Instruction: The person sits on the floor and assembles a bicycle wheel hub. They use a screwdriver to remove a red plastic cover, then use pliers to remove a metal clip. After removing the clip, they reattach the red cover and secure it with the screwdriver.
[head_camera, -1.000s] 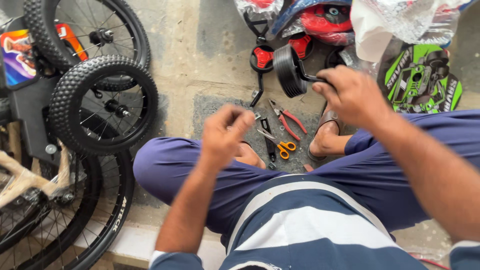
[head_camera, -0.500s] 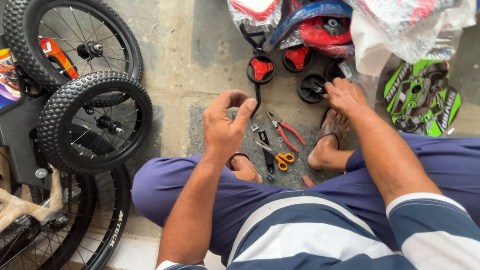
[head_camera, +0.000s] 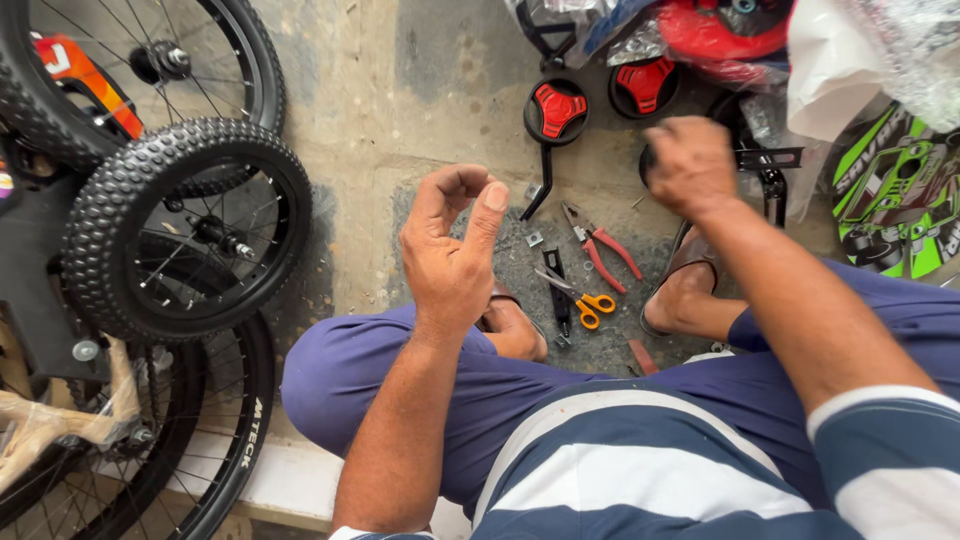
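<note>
My left hand (head_camera: 450, 250) is raised over my knee, its forefinger curled down to the thumb tip; whether anything small sits between them is hidden. My right hand (head_camera: 690, 165) lies closed over a small black wheel (head_camera: 652, 165) on the floor, beside its black metal bracket (head_camera: 770, 165). Between my hands, on the concrete, lie red-handled pliers (head_camera: 600, 245), orange-handled scissors (head_camera: 590, 300) and a black tool (head_camera: 555, 285).
Two small black wheels with red hubs (head_camera: 557, 110) (head_camera: 645, 85) lie at the back. A knobbly black tyre (head_camera: 190, 230) and larger spoked bicycle wheels (head_camera: 150, 70) crowd the left. Clear plastic wrapping (head_camera: 870, 50) and a green-and-black plate (head_camera: 900, 200) are on the right.
My right hand has brought the small black wheel down from mid-air to the floor. My left hand stayed raised with its fingers curled tighter together.
</note>
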